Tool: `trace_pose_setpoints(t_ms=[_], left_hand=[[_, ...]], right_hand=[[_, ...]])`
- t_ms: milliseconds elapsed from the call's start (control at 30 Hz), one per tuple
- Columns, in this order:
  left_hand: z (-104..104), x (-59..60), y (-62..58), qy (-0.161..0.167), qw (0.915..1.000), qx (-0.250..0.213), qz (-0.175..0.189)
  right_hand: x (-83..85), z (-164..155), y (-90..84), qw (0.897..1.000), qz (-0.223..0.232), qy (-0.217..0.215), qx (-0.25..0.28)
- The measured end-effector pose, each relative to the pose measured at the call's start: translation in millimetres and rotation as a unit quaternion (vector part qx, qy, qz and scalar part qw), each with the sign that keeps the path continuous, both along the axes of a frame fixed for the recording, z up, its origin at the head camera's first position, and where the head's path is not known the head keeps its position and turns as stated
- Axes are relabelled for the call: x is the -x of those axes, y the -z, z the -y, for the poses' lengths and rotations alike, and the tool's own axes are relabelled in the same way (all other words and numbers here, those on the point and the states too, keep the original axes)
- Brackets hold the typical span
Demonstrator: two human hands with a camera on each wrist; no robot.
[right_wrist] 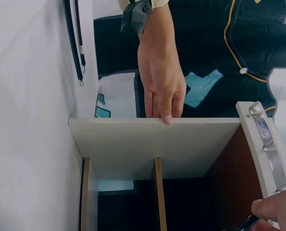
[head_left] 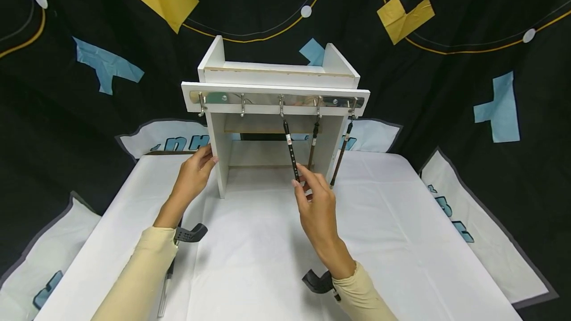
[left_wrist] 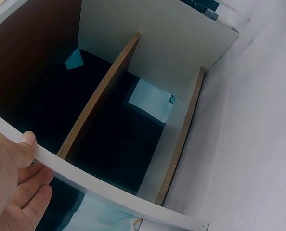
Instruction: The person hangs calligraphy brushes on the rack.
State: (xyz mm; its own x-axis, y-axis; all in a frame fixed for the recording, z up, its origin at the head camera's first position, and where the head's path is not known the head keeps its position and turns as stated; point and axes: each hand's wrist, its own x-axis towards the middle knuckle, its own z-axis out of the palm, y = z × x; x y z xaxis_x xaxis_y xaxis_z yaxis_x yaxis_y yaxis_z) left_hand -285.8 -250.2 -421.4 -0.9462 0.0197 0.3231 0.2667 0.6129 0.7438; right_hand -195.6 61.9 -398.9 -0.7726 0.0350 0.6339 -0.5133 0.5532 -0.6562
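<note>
Lower edge of the head view: two cream sleeves, a black cam mount on each wrist, and a pen-like item (head_left: 164, 289) lying on the white desk (head_left: 401, 241) by the left forearm; a couple more show at upper left of the right wrist view.

Mid-frame, right hand (head_left: 317, 202) is up at the front of the unit, fingers (head_left: 308, 172) curled w/ thumb and forefinger pinching the lower tip of the black brush (head_left: 290, 150). That brush hangs from the centre hook, slanting down toward the hand.

Left of centre, left hand (head_left: 193, 177) braces the white shelf rack (head_left: 218, 157) at its left side panel: thumb over the edge, fingers lying fairly straight along the outer face, nothing gripped. Left wrist cam confirms, thumb on the panel's rim.

Further back, under the top board, the metal hook rail (head_left: 276, 99) carries five hooks. Three are filled: black brush, then two brown brushes (head_left: 314, 145) to its right. The two leftmost hooks (head_left: 201, 104) are bare.

So by my read approx three of five hung, two left to go.

Behind: black backdrop w/ yellow and blue patches.
</note>
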Motion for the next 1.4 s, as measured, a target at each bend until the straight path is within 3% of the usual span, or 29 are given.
trace_pose_setpoints(t_ms=[833,1400], left_hand=[[-0.8,-2.4,-1.6,0.003,1.0000,-0.002,0.006],[0.4,-0.7,0.6,0.009,0.9998,-0.019,0.003]], right_hand=[[12.9,11.1,14.8,1.000,0.011,0.005,0.010],[43.8,30.5,46.8,0.999,-0.032,0.013,0.040]])
